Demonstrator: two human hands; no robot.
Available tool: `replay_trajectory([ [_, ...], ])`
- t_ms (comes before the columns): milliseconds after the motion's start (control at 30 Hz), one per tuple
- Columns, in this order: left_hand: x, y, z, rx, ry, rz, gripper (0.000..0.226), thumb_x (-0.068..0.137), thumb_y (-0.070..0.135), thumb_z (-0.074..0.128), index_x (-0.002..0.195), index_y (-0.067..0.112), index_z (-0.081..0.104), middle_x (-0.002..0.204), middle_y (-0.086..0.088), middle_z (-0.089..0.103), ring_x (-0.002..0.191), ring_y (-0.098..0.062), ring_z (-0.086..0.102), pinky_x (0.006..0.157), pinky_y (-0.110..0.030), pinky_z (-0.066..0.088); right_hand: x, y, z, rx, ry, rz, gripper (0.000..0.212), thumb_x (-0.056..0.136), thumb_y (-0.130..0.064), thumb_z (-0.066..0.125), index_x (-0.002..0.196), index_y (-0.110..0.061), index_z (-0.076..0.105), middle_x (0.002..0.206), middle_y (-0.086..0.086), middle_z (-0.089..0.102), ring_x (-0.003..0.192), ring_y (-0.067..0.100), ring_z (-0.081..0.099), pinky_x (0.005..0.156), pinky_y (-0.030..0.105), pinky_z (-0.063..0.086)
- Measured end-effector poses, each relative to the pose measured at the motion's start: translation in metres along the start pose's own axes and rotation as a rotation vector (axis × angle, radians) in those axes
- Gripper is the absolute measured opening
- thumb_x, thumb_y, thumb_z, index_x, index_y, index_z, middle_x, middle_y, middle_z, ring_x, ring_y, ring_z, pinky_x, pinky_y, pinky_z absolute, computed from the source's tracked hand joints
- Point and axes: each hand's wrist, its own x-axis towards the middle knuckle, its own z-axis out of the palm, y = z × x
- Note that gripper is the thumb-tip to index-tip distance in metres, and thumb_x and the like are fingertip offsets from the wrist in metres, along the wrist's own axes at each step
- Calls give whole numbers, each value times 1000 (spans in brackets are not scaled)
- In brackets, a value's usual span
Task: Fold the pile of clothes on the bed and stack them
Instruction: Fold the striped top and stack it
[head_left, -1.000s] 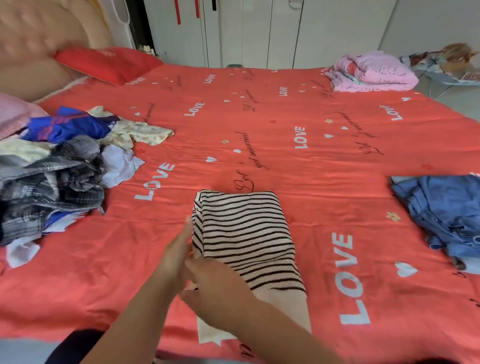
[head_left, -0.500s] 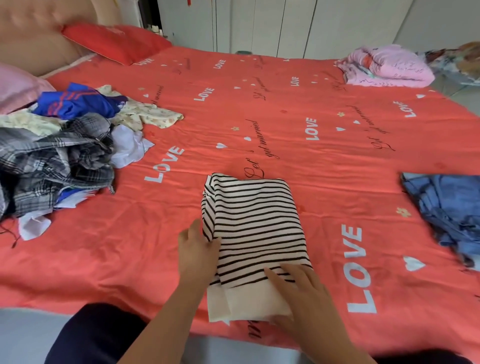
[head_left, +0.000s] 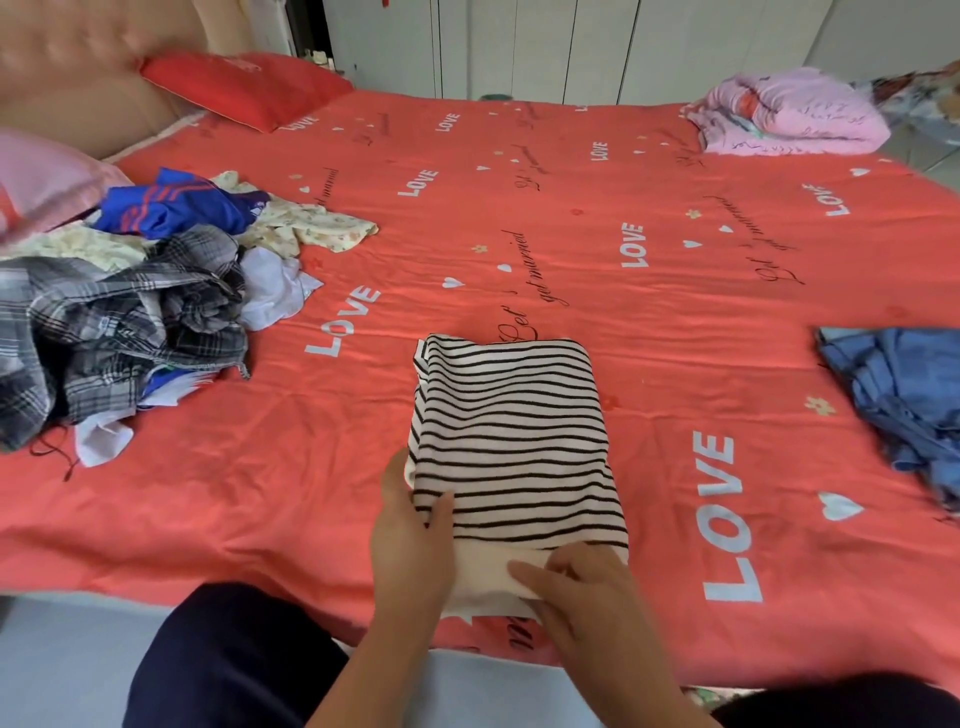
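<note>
A folded black-and-white striped shirt (head_left: 511, 441) lies on the red bedspread (head_left: 649, 312) near the bed's front edge. My left hand (head_left: 410, 535) grips its left edge, thumb on top of the stripes. My right hand (head_left: 576, 587) holds the plain white hem at the near end, fingers curled on the cloth. The unfolded pile (head_left: 130, 322) sits at the left: a grey plaid shirt, a blue garment (head_left: 176, 208), a cream floral piece (head_left: 311, 228) and white cloth (head_left: 270, 291). A blue denim garment (head_left: 904, 395) lies at the right.
A pink quilt (head_left: 789, 114) is bundled at the far right corner. A red pillow (head_left: 244, 88) and a pink pillow (head_left: 47, 176) lie by the padded headboard (head_left: 93, 67). White wardrobe doors (head_left: 571, 47) stand behind the bed. Grey floor shows in front.
My right hand slid down from the stripes to the white hem and curled on it. My left hand moved along the shirt's left edge, thumb now on top. The camera came closer.
</note>
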Motion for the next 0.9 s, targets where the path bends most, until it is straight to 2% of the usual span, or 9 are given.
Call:
replay_trajectory([
  [100, 0, -23, 1, 149, -88, -73, 56, 89, 10, 55, 139, 21, 33, 115, -9, 63, 96, -27, 58, 75, -29, 40, -1, -1, 5, -87, -172, 15, 35, 65, -55, 43, 83, -42, 70, 69, -20, 54, 64, 2, 51, 51, 13, 45],
  [200, 8, -22, 1, 221, -101, -89, 55, 87, 12, 57, 137, 20, 35, 124, -9, 53, 108, -31, 54, 84, -34, 42, 7, 5, -2, -10, -150, 43, 37, 72, -53, 43, 95, -38, 68, 79, -21, 59, 76, -4, 49, 60, 5, 40],
  [300, 24, -4, 0, 368, -5, 47, 57, 84, 18, 61, 136, 12, 38, 126, -13, 44, 110, -35, 49, 88, -42, 42, 26, 17, -19, 105, -72, 200, 44, 82, -52, 38, 105, -31, 68, 91, -18, 57, 85, -2, 48, 72, 3, 34],
  [400, 51, 22, 2, 427, 56, 168, 61, 86, 24, 60, 139, 8, 36, 132, -16, 42, 120, -34, 42, 96, -43, 37, 47, 35, -31, 172, -7, 268, 20, 91, -28, 55, 106, -27, 69, 91, -17, 56, 79, -3, 52, 72, 5, 36],
  [533, 101, 52, 18, 395, 9, 245, 60, 91, 28, 53, 142, 6, 30, 134, -18, 45, 124, -34, 40, 102, -42, 34, 85, 69, -39, 177, -17, 375, 21, 92, -18, 55, 107, -21, 69, 92, -12, 60, 75, -8, 49, 71, -1, 35],
  [600, 127, 60, 29, 427, -45, 202, 66, 93, 35, 48, 146, 8, 19, 138, -19, 41, 126, -35, 39, 102, -43, 34, 106, 86, -42, 205, 11, 429, 21, 92, -16, 54, 104, -20, 70, 91, -12, 62, 74, -9, 50, 71, 1, 38],
  [700, 159, 67, 45, 474, -104, 64, 70, 95, 45, 39, 149, 13, 6, 140, -19, 38, 125, -37, 41, 97, -46, 37, 139, 111, -35, 176, 13, 487, 23, 93, -17, 50, 111, -18, 66, 94, -6, 61, 75, 1, 50, 59, 8, 34],
  [833, 187, 54, 60, 485, -20, 70, 49, 98, 16, 33, 145, 15, 20, 112, -17, 60, 98, -34, 57, 74, -38, 40, 186, 132, -17, 162, 49, 491, 33, 96, -25, 45, 126, -18, 55, 118, 9, 60, 108, 24, 53, 86, 29, 40],
  [900, 196, 42, 64, 476, 16, 85, 48, 95, 6, 30, 142, 17, 29, 108, -16, 62, 95, -33, 58, 74, -39, 41, 206, 140, -4, 153, 26, 484, 38, 97, -27, 43, 133, -17, 48, 127, 12, 54, 118, 27, 46, 97, 32, 35],
])
